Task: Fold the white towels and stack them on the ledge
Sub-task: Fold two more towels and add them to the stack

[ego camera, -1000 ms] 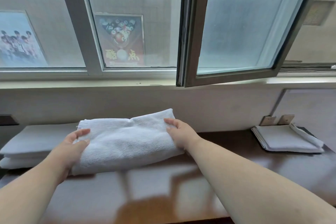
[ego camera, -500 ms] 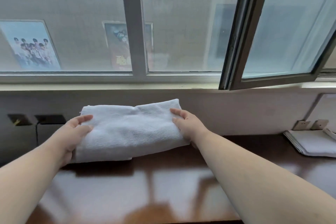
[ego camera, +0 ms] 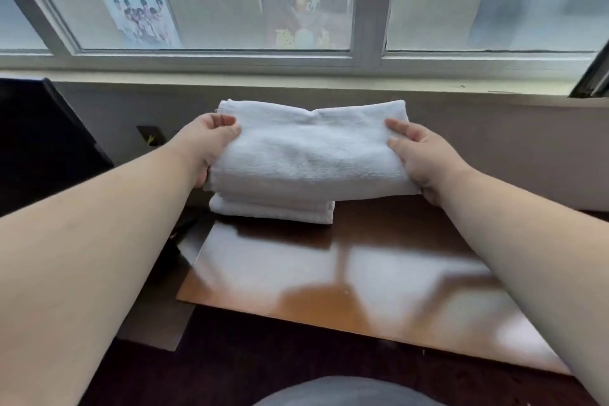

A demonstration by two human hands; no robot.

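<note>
A folded white towel hangs in the air between both hands, just above a low stack of folded white towels on the brown wooden ledge. My left hand grips the towel's left end, thumb on top and fingers underneath. At the right end my right hand holds it the same way. The stack sits near the ledge's left back corner, partly hidden under the held towel.
A dark object stands at the left by the wall. Behind the ledge runs a window sill with frosted panes and two posters. The corner of an open window sash juts in at the right.
Both hands have carried the folded towel to the left along the ledge; it now hangs over the stack of folded towels. The towels at the far right have left the view.
</note>
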